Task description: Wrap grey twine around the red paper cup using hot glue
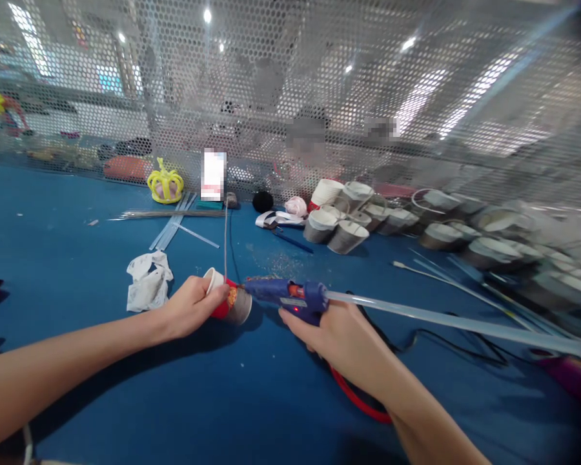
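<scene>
My left hand grips a paper cup lying tilted on its side, its white rim towards the left. Grey cord covers the base end of the cup, while red printed paper shows nearer the rim. From the cup a strand of grey cord runs up to a small grey ball. In my right hand is a blue glue gun, its nozzle at the cup's side and a small red light lit. A long clear glue stick sticks out of its back.
Several cord-wrapped cups stand at the right. Crumpled white material, clear sticks and a yellow crown-shaped piece lie left. A phone leans near the perforated metal screen. A black cable trails right.
</scene>
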Action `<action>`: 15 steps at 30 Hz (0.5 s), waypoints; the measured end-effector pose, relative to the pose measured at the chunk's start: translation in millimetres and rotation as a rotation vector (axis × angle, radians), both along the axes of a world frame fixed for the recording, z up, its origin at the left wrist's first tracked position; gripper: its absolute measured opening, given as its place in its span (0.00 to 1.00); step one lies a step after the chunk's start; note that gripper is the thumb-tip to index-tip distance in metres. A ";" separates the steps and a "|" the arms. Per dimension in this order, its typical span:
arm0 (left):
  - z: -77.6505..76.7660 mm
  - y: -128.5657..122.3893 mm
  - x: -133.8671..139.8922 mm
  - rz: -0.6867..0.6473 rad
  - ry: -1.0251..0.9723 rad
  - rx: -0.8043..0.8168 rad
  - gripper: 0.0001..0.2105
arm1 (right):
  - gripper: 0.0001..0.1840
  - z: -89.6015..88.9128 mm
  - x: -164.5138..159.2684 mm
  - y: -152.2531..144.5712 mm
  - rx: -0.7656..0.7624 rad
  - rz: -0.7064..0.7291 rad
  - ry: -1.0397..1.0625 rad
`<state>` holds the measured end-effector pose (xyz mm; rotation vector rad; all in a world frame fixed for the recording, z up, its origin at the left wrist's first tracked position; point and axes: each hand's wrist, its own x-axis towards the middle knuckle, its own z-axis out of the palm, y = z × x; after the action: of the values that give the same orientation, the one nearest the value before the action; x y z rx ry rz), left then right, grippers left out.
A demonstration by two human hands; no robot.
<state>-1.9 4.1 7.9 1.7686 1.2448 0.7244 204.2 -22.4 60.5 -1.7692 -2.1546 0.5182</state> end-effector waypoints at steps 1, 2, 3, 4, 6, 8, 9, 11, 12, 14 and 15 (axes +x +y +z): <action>0.2 -0.1 0.0 0.000 -0.002 0.001 0.16 | 0.19 0.8 -0.3 -0.3 0.000 -0.008 0.003; 0.3 -0.1 0.1 0.002 -0.004 0.001 0.16 | 0.20 1.5 -0.4 -0.8 -0.003 -0.012 0.006; 0.1 -0.1 0.0 0.002 -0.004 0.000 0.16 | 0.20 2.2 -0.2 -1.4 -0.006 -0.011 0.011; -0.3 0.0 0.0 0.002 -0.001 -0.002 0.16 | 0.19 2.8 0.2 -2.1 -0.010 -0.009 0.018; -1.7 0.5 -0.4 -0.002 0.009 -0.002 0.16 | 0.18 4.0 1.2 -3.6 -0.020 -0.002 0.026; -3.5 1.0 -1.0 -0.004 0.014 0.009 0.16 | 0.17 5.5 1.6 -4.9 -0.026 0.015 0.024; -4.1 1.2 -1.3 -0.004 0.015 0.014 0.17 | 0.17 6.4 1.4 -5.2 -0.024 0.023 0.021; -4.6 1.3 -1.6 -0.003 0.018 0.018 0.17 | 0.16 7.9 -0.1 -5.0 -0.015 0.024 0.020; -4.3 1.2 -1.7 -0.003 0.019 0.019 0.17 | 0.16 8.4 -1.2 -4.5 -0.011 0.016 0.022; -3.4 0.6 -1.6 -0.005 0.020 0.023 0.16 | 0.16 8.5 -2.9 -3.1 -0.015 -0.005 0.026; -3.0 0.3 -1.5 -0.006 0.021 0.028 0.16 | 0.16 8.2 -3.3 -2.4 -0.022 -0.011 0.027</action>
<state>-3.4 4.5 4.9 1.8061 1.2481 0.7250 200.8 -24.8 68.7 -1.7742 -2.1279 0.5613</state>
